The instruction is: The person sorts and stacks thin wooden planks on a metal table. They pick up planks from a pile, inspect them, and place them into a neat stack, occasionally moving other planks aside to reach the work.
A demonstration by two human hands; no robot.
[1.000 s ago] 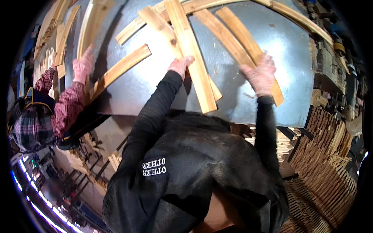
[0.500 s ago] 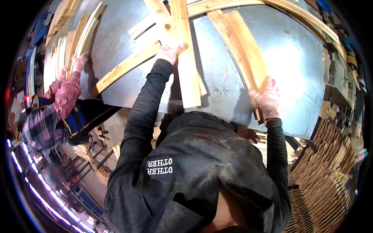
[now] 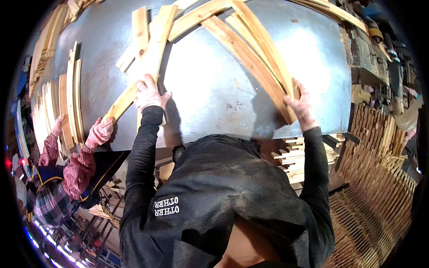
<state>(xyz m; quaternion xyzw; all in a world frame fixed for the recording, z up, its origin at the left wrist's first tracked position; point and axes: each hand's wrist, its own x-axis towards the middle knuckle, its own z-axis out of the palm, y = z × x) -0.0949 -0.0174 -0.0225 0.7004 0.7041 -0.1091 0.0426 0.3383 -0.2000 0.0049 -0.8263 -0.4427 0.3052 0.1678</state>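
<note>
My left hand, in a pale pinkish glove, lies over the near part of a light wooden plank, fingers spread and thumb out to the right. A shorter knotty plank stands beside it, and another plank slants from under my hand toward the lower left. My right hand, gloved the same way, is closed round the near end of a long plank. Touching that end is a browner plank, which reaches the table's near side. The undersides of both hands are hidden.
A co-worker's gloved hand holds the slanting plank's end; their other hand touches upright boards. All this wood lies on a metal table. Stacked slats stand at right, beside machinery.
My left hand has moved left and nearer, along with the planks by it. My right hand swings its plank slightly left. The co-worker's hand has come to the slanting plank's end.
</note>
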